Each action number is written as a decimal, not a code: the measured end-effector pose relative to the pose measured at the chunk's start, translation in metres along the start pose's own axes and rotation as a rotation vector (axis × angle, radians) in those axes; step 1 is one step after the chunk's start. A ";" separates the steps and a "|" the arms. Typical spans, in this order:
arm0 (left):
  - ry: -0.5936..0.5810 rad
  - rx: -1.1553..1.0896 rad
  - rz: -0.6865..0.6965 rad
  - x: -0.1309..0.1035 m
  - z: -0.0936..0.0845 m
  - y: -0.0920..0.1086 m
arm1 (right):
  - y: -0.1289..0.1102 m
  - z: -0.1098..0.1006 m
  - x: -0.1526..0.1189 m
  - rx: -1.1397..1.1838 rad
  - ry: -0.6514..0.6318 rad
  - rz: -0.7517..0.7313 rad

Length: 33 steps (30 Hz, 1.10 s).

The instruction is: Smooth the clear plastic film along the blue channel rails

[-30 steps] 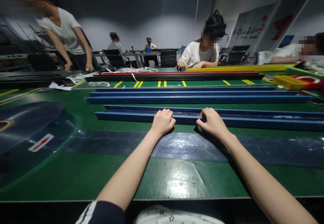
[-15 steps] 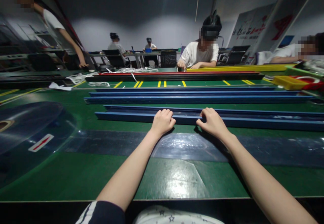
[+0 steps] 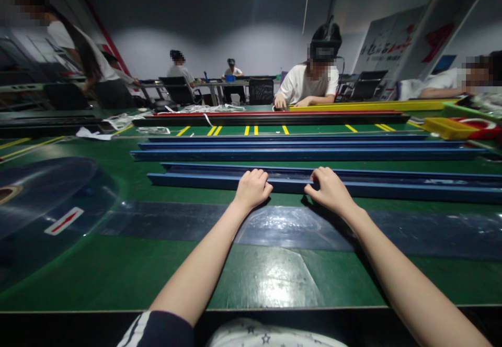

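A long blue channel [image 3: 196, 180] lies across the green table [image 3: 157, 279], its open side facing up. My left hand [image 3: 253, 187] is closed over its near wall, left of the middle. Farther right my right hand [image 3: 327, 187] grips the same channel, thumb on the near side and fingers curled over the edge. Under my forearms a clear plastic strip [image 3: 286, 226] runs from the large clear roll [image 3: 47, 190] at the left, which bears a red arrow label [image 3: 64, 221].
Behind lie more blue channels [image 3: 274, 154], a red and black bar [image 3: 274, 119] and a yellow bar [image 3: 372, 105]. A yellow tray [image 3: 447, 127] is at the right. A person [image 3: 309, 82] sits opposite; others are around the room.
My hands and the blue channel have not visibly moved. At the far left, the standing person has shifted left and drawn an arm back. The person opposite has moved one hand slightly.
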State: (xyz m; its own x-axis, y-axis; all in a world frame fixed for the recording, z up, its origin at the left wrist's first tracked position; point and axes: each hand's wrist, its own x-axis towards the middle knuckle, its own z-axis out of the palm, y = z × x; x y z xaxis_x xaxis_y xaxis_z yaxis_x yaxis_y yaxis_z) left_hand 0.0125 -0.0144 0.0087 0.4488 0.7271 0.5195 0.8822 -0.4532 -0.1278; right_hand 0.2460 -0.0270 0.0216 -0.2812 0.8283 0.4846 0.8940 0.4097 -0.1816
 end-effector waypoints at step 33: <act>0.013 0.019 0.009 0.000 0.002 0.000 | 0.000 0.000 0.000 -0.015 -0.006 0.002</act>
State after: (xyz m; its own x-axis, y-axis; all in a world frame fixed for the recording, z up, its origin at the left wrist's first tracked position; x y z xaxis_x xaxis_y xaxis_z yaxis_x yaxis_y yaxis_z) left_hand 0.0125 -0.0136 0.0071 0.4547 0.7162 0.5295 0.8808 -0.4497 -0.1481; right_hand 0.2461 -0.0271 0.0213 -0.2810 0.8314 0.4793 0.8997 0.4021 -0.1700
